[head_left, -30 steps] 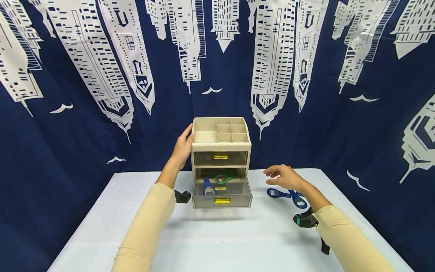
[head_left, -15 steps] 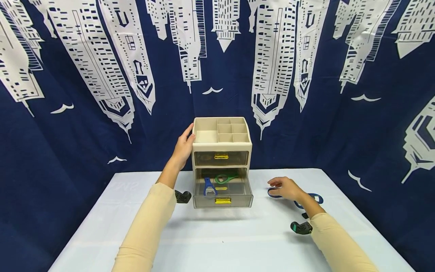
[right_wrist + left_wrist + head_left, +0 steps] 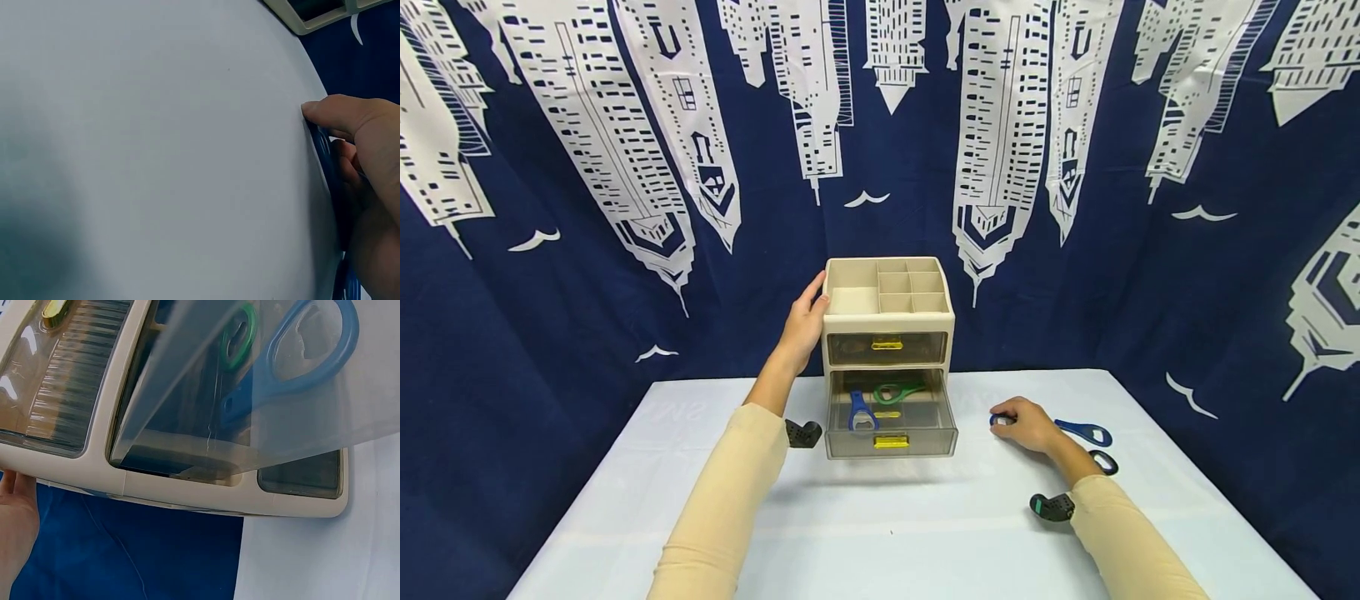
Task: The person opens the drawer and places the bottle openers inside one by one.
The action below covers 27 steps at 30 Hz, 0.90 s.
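Observation:
My left hand (image 3: 802,327) rests against the upper left side of a beige drawer organizer (image 3: 887,320), fingers reaching along its edge. The organizer's lower clear drawer (image 3: 917,445) is pulled out. Inside lie a blue bottle opener (image 3: 857,404) and a green ring-ended opener (image 3: 891,393). On the table to the right, my right hand (image 3: 1028,427) pinches another blue bottle opener (image 3: 1002,419) by its ring end. Thumb and curled fingers hold that opener (image 3: 325,156) at the tabletop in the right wrist view; the palm hides part of it.
Behind the right hand lies one more blue opener (image 3: 1086,431), with a dark ring-shaped end (image 3: 1105,462) beside the wrist. The upper drawer (image 3: 853,350) is closed. A white-covered table (image 3: 880,542) extends forward, and a navy printed curtain (image 3: 775,217) hangs behind.
My right hand has come down from above the openers and closed on one blue opener's end. The other openers on the table have shifted rightward. My left hand and the organizer stay put.

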Each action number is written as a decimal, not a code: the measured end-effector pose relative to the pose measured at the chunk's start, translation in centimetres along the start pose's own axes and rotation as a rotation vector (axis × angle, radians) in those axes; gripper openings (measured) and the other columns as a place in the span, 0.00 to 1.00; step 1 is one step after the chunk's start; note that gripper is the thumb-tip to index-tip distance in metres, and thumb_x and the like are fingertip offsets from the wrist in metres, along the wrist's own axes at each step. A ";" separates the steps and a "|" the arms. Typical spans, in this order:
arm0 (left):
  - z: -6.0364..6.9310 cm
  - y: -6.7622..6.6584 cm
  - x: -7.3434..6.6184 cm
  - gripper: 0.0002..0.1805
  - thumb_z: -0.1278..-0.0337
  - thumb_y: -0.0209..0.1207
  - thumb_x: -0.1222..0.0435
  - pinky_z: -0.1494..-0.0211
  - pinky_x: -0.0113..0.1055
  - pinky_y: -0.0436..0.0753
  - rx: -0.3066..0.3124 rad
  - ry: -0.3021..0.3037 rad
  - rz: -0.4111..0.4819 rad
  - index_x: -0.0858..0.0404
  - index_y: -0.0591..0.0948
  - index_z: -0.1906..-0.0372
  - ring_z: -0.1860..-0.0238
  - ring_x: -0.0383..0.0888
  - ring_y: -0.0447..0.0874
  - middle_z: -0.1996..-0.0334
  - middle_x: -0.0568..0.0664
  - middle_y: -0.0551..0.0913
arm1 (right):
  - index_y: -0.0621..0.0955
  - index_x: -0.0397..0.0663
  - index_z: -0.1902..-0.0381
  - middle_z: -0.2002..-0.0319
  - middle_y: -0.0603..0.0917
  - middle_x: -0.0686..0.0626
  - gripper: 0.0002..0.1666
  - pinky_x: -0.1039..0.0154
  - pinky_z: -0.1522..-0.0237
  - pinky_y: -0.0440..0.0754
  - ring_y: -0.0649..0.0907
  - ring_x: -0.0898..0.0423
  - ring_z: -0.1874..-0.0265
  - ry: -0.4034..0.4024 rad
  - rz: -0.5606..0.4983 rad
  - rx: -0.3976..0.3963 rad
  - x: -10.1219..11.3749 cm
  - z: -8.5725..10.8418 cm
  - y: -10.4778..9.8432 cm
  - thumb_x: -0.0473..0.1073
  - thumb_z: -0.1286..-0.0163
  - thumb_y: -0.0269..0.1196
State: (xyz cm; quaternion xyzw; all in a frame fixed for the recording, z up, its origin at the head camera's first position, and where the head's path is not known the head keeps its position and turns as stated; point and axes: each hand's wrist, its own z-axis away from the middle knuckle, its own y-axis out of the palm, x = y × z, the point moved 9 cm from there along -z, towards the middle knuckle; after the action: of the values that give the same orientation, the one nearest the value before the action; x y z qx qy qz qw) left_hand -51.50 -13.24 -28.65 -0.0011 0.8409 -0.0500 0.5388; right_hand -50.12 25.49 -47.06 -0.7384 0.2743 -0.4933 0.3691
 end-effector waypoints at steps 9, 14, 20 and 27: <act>-0.1 -0.1 0.2 0.30 0.16 0.42 0.64 0.24 0.51 0.60 -0.006 -0.009 -0.013 0.54 0.56 0.16 0.24 0.52 0.58 0.20 0.55 0.57 | 0.87 0.31 0.50 0.54 0.87 0.38 0.22 0.40 0.44 0.77 0.82 0.42 0.52 -0.020 0.014 0.065 0.8 -0.2 0.0 0.39 0.39 0.74; -0.3 0.3 0.2 0.30 0.16 0.43 0.63 0.25 0.50 0.61 -0.005 -0.003 -0.036 0.53 0.57 0.16 0.24 0.51 0.59 0.20 0.54 0.58 | 0.87 0.31 0.50 0.54 0.88 0.38 0.22 0.40 0.44 0.77 0.83 0.44 0.52 0.017 0.024 0.076 0.6 -0.2 -0.5 0.38 0.40 0.76; -0.3 0.3 0.1 0.29 0.16 0.43 0.63 0.24 0.50 0.60 -0.012 -0.010 -0.041 0.53 0.58 0.17 0.24 0.51 0.59 0.20 0.54 0.58 | 0.87 0.30 0.50 0.53 0.88 0.37 0.22 0.41 0.44 0.78 0.84 0.39 0.48 0.022 0.032 0.056 0.5 -0.4 -1.3 0.37 0.40 0.75; -0.2 -0.2 0.3 0.29 0.16 0.43 0.62 0.24 0.50 0.60 -0.024 -0.015 -0.051 0.52 0.58 0.17 0.24 0.51 0.59 0.20 0.54 0.58 | 0.87 0.28 0.51 0.57 0.89 0.41 0.22 0.52 0.57 0.80 0.80 0.52 0.63 -0.051 0.038 0.045 2.5 -1.0 -2.6 0.36 0.42 0.74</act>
State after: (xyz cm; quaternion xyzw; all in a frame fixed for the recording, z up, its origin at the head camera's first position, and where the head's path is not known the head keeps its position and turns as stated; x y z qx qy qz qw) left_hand -51.83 -13.49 -28.85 -0.0294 0.8371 -0.0534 0.5437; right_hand -50.04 24.78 -43.36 -0.7370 0.2674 -0.4731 0.4018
